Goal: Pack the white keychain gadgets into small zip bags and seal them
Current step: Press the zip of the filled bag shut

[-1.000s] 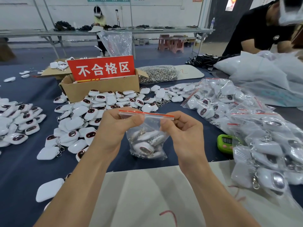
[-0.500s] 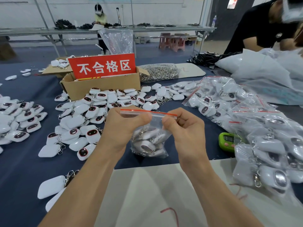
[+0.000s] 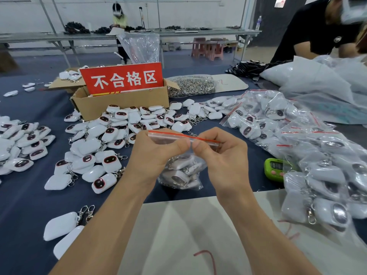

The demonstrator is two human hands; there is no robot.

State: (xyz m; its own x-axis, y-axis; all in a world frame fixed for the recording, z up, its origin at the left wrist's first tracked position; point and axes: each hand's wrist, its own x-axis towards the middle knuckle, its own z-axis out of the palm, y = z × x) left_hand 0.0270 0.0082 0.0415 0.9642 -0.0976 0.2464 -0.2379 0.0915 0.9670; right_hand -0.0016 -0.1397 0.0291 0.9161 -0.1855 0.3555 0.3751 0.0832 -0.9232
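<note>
- Currently left hand [image 3: 156, 153] and right hand [image 3: 224, 155] both pinch the top strip of 1 small zip bag [image 3: 182, 171]; thumbs nearly touch mid-strip, fingers curled behind.
- Bag is thin crinkly clear film with a red zip line [image 3: 184, 136]. It hangs below the hands over the cloth with several white gadgets inside; count unclear. Can't tell if the seal is fully shut.
- Loose keychain gadgets [image 3: 119, 132]: glossy white rounded shells, dark red-rimmed oval window, metal snap clasps. Heaped left and centre.
- Filled bags [image 3: 297, 135] piled right, green timer [image 3: 276, 168] just beside them.
- Corrugated cardboard box [image 3: 123, 104] behind the heap carries a red sign [image 3: 123, 79]; bag of metal clasps [image 3: 190, 85] beside it.
- Surface: navy cloth table [image 3: 23, 195], pale board [image 3: 188, 235] at near edge.
- Room: workshop, long grey bench [image 3: 178, 33] at the back, person in black shirt [image 3: 309, 26] far right.
</note>
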